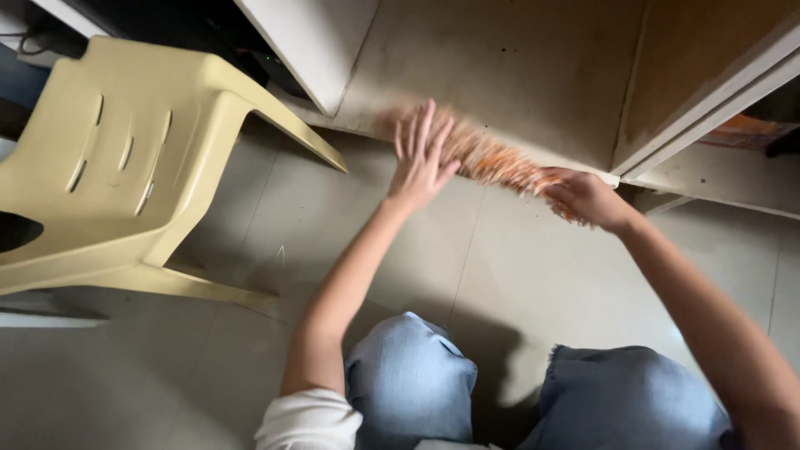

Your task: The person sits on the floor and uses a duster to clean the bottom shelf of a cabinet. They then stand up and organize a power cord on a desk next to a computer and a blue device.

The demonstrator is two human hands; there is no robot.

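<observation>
My right hand (586,197) is closed around the bound end of a small orange-brown hand broom (492,158). The broom's bristles are blurred and fan out to the left along the foot of the wall. My left hand (421,158) has its fingers spread and rests flat against the bristles near their tips. Both arms reach forward over my knees in blue jeans (412,375), low above the grey tiled floor (250,250).
A pale yellow plastic chair (117,158) lies tipped at the left. A beige wall panel (500,58) with a white frame (708,92) stands ahead. A low ledge (733,179) runs at the right. Dark cables sit at the top left.
</observation>
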